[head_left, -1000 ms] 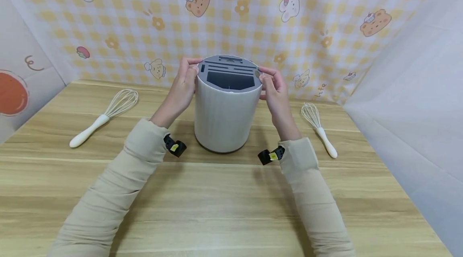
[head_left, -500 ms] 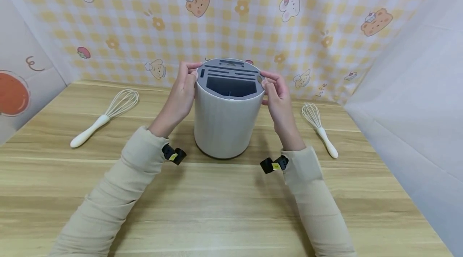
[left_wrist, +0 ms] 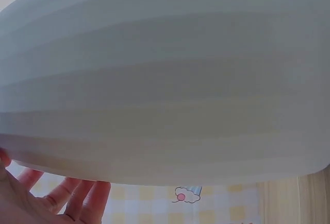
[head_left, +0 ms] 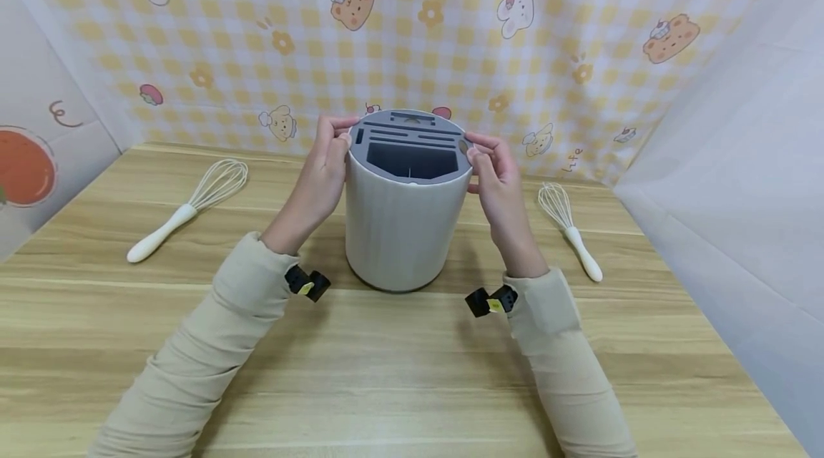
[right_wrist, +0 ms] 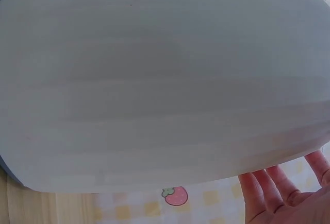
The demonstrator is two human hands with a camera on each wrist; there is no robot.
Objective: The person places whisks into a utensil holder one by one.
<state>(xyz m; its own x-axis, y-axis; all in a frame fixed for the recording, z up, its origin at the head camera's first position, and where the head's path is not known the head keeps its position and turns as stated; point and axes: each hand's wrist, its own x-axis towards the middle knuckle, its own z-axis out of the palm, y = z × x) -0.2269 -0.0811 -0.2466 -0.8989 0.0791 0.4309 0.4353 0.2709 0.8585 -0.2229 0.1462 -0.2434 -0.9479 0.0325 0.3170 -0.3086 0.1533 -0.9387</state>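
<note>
A white, ribbed, round knife holder stands upright on the wooden table, mid-view in the head view. Its grey top has narrow slots, a wide divided opening at the front and a small hole at the right. My left hand grips the left side of its upper rim, thumb on the near side and fingers behind. On the opposite side, my right hand holds the rim in the same way. The holder's pale wall fills most of the left wrist view, with fingertips along its lower edge.
To the left lies a larger white whisk. A smaller white whisk lies on the right. Behind the table hangs a yellow checked cloth with cartoon animals, close behind the holder.
The knife holder has come a little nearer to me across the table, with both hands on its rim throughout. The whisks have stayed in place.
</note>
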